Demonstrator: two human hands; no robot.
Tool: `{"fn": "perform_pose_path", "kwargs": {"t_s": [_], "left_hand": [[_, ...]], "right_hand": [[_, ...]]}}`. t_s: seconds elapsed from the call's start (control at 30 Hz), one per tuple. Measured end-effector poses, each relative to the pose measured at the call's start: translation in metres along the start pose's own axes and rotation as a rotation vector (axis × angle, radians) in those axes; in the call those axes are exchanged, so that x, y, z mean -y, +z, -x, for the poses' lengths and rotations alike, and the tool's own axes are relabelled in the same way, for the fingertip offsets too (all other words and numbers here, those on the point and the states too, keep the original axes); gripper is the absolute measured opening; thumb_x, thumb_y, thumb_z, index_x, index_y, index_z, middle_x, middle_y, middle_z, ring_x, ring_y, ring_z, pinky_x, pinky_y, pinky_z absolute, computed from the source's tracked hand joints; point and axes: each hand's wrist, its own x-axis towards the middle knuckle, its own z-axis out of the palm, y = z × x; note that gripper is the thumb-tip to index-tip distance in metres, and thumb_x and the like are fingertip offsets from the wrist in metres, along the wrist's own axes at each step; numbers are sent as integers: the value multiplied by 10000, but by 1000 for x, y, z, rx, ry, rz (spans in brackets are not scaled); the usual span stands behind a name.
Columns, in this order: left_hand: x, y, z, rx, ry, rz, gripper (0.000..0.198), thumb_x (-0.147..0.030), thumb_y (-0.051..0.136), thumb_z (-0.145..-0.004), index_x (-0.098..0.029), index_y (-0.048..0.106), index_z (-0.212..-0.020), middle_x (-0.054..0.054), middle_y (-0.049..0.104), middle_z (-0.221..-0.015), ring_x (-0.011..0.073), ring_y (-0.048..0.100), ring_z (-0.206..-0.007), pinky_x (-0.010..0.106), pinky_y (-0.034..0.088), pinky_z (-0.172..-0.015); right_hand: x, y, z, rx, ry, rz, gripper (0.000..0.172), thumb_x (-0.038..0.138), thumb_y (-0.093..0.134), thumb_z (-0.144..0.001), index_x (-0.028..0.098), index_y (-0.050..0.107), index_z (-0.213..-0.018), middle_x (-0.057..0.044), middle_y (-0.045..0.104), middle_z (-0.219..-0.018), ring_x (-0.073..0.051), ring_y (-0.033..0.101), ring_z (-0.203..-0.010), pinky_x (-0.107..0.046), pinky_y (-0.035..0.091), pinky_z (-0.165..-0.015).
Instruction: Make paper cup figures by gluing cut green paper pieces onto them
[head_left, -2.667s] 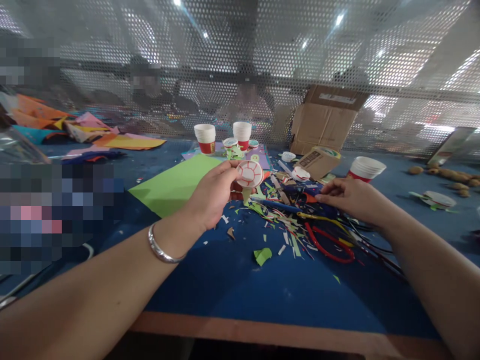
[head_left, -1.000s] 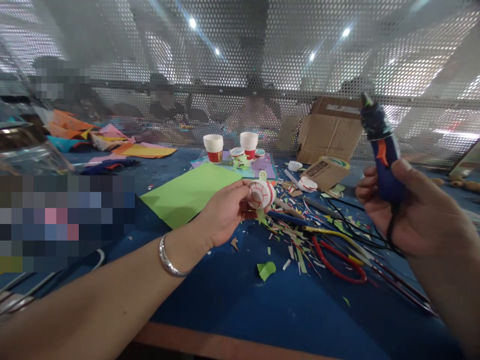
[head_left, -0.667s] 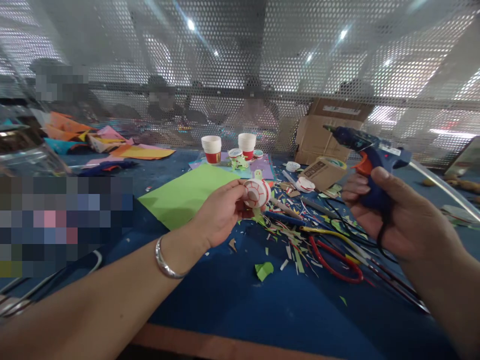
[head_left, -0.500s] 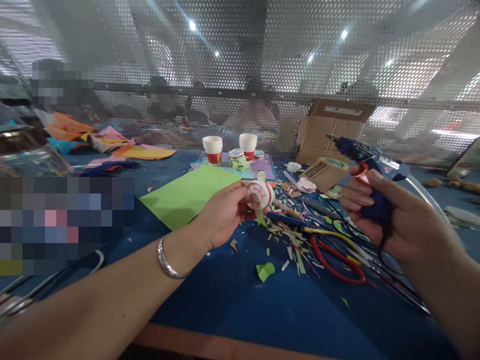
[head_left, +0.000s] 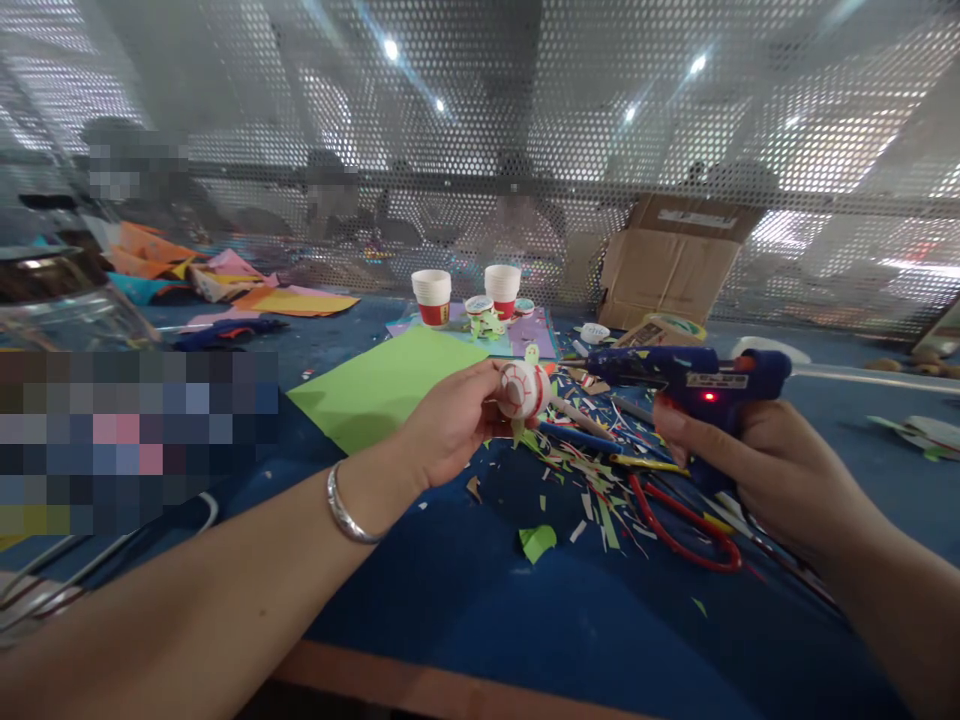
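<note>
My left hand (head_left: 450, 420) is closed on a small white paper-cup piece with red lines and green paper bits (head_left: 523, 390), held above the blue table. My right hand (head_left: 757, 465) grips a blue hot glue gun (head_left: 694, 375) whose red light is on. The gun lies level, its nozzle pointing left toward the cup piece, a short gap away. A clear glue stick juts out of the gun's back to the right.
Red-handled scissors (head_left: 679, 520) and paper scraps lie under my hands. A green sheet (head_left: 382, 385), stacked paper cups (head_left: 432, 296), a cardboard box (head_left: 675, 262) and a tape roll (head_left: 660, 330) sit behind. A perforated metal screen (head_left: 480, 150) closes the far side, with people behind it.
My right hand lifted the glue gun off the table, turned it from upright to level and brought its nozzle down toward the cup piece. My left hand stayed nearly still.
</note>
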Motion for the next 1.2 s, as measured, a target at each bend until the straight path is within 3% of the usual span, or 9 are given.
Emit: {"fn": "perform_pose_path", "kwargs": {"t_s": [0.17,0.47,0.63,0.77,1.03,1.13,1.2], "left_hand": [[1,1,0,-9,1,-2,246,-189,502,-901,-164,542,-659,24,592,-751,137,607,-696,269,443,-680],[2,1,1,-2,-11,20,253,-183,484,-910,-166,520,-660,18,608,-732,136,622,-685,259,439,-663],[2,2,1,-15,-32,27,243,-191,495,-905,-170,511,-664,14,604,-719,138,621,-675,269,440,-671],[2,1,2,-3,-19,35,253,-205,497,-916,-170,521,-666,19,614,-730,139,618,-680,283,446,-690],[3,0,1,-4,-20,34,257,-212,499,-914,-174,517,-661,15,611,-725,135,600,-679,284,447,-693],[3,0,1,9,-8,33,281,-217,487,-934,-172,512,-658,10,601,-725,126,591,-678,280,447,-698],[3,1,1,9,-6,25,291,-210,478,-936,-171,502,-649,10,593,-718,125,591,-674,278,443,-695]], "right_hand": [[5,1,-1,32,-103,140,505,672,643,-853,211,634,-646,8,548,-624,-156,463,-613,-276,427,-547],[5,3,0,45,-138,210,463,646,629,-871,224,762,-732,-1,667,-632,-191,562,-609,-286,478,-523],[4,2,1,44,-168,194,429,630,638,-881,240,815,-885,-2,759,-745,-234,668,-718,-318,561,-647],[6,2,2,36,-161,223,446,642,640,-873,233,813,-837,-10,766,-725,-254,681,-703,-334,564,-619],[10,4,0,39,-214,189,372,592,649,-890,269,833,-907,-13,801,-788,-305,751,-882,-391,614,-802],[10,4,0,15,-224,213,374,580,644,-897,270,837,-977,-7,827,-910,-299,761,-891,-392,613,-824],[11,4,0,15,-225,213,386,587,644,-893,249,831,-905,-11,825,-887,-292,759,-856,-381,617,-807]]}}
